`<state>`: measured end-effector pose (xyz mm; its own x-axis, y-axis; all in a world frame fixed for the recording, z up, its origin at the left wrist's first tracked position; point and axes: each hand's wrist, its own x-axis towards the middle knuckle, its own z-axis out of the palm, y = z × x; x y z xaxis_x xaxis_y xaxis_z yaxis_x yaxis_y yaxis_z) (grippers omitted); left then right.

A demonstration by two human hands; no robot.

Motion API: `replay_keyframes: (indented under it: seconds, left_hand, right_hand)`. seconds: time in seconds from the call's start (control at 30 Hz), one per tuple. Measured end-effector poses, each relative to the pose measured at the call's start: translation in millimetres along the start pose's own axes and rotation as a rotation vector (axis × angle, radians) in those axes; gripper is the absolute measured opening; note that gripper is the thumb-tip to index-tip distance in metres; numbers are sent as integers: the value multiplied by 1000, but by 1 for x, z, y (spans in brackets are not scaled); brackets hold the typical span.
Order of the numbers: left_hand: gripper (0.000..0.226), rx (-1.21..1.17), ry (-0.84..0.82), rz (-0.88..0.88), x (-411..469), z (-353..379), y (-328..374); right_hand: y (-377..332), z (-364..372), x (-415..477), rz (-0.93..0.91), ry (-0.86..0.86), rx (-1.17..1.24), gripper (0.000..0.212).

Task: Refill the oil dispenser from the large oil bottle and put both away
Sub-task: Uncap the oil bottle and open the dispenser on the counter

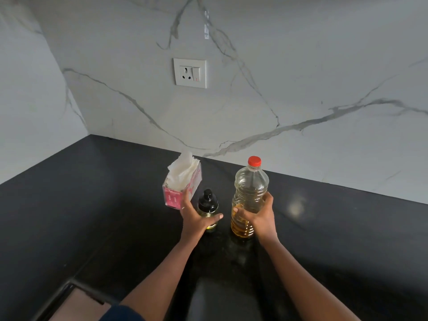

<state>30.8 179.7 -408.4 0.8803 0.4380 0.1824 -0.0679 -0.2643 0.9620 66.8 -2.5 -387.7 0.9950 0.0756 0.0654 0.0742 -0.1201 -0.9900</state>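
Nothing poured yet
My left hand (194,216) wraps the oil dispenser (206,203), my right hand (257,217) grips the large oil bottle (251,181); both stand capped toward the bench's (92,205) back edge. Opening, pouring and storing remain, I judge.

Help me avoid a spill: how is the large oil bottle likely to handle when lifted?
The large oil bottle is probably light for its size: oil fills only its lower part. Its ribbed walls may flex under the right hand, though ribs should aid grip. Tall and narrow, it could tip if nudged; the red cap is on.
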Motion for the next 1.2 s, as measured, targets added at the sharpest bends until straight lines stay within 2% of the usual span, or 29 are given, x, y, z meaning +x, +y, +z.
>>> replay_keyframes:
  seconds: [0.1,0.17,0.2,0.33,0.4,0.47,0.57,0.67,0.77,0.87,0.97,1.07,1.2]
  left_hand:
    - [110,137,144,397,-6,2,22]
    - [103,144,108,518,-6,7,41]
    - [99,142,55,524,-4,11,51]
    - [90,132,-119,384,-1,31,88]
    - [100,147,-177,285,5,43,103]
    - [103,196,-207,211,12,52,114]
    - [93,297,-188,177,17,62,120]
    - [83,352,-182,156,15,67,121]
    - [83,395,-186,106,15,68,122]
    - [81,408,-211,92,17,69,125]
    - [80,305,-228,86,15,71,125]
    - [77,242,-230,67,13,73,126]
    - [76,208,-212,51,13,74,129]
  right_hand:
    - [-26,-9,-7,-92,9,25,93]
    - [-47,-16,-10,-169,65,29,87]
    - [-57,-19,-10,-197,97,32,86]
    - [-99,-29,-1,-270,166,-64,70]
    - [-118,-30,11,-280,153,-293,60]
    - [-135,-28,22,-247,91,-571,61]
    - [-153,-19,30,-171,13,-901,66]
    - [-162,-12,32,-168,-7,-1068,51]
    - [-168,-8,33,-171,-2,-1118,35]
    - [-176,-7,34,-149,-52,-1130,30]
    - [-183,-8,36,-125,-106,-1124,18]
    - [-187,-9,39,-110,-127,-1133,22]
    - [-191,-16,45,-128,-205,-1074,15]
